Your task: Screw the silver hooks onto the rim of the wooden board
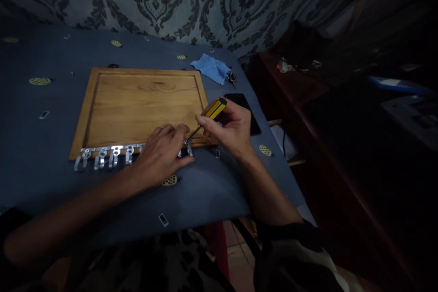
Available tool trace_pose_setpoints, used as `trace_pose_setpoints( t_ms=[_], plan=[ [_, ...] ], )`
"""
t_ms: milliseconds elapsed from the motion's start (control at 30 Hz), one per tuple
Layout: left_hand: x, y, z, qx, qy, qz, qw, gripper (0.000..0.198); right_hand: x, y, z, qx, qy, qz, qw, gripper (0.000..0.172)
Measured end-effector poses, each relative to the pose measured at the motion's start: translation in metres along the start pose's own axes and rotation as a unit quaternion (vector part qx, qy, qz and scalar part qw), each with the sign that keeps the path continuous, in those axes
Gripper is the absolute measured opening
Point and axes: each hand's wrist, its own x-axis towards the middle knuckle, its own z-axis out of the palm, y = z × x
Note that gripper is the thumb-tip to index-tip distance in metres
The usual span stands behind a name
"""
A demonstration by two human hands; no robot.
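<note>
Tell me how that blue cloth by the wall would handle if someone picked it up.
The blue cloth lies crumpled in soft folds, so it is probably floppy and would droop from the fingers. It looks thin and small beside the wooden board, so likely very light. Pushed across the tablecloth, it would probably bunch up rather than slide.

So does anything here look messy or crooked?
Not really. The metal hook rail lies straight along the wooden board's near edge. Only the blue cloth sits crumpled at the table's far edge, with keys beside it.
</note>
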Motion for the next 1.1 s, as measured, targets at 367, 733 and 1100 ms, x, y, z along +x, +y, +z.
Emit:
trace_pose_setpoints(
  t_ms=[367,733,1100],
  plan=[
    [0.0,0.001,0.0,0.025,0.001,-0.003,1.0,0.044,0.002,-0.007,-0.007,-0.001,-0.073,-0.028,0.997,0.027],
    [0.002,0.003,-0.003,0.019,-0.014,-0.007,1.0,0.047,0.004,-0.006,-0.016,0.102,-0.15,0.032,0.983,0.031],
    [0.001,0.002,-0.001,0.027,-0.003,0.002,1.0,0.047,0.002,-0.007,-0.009,0.144,-0.103,0.076,0.981,0.039]
  ],
)
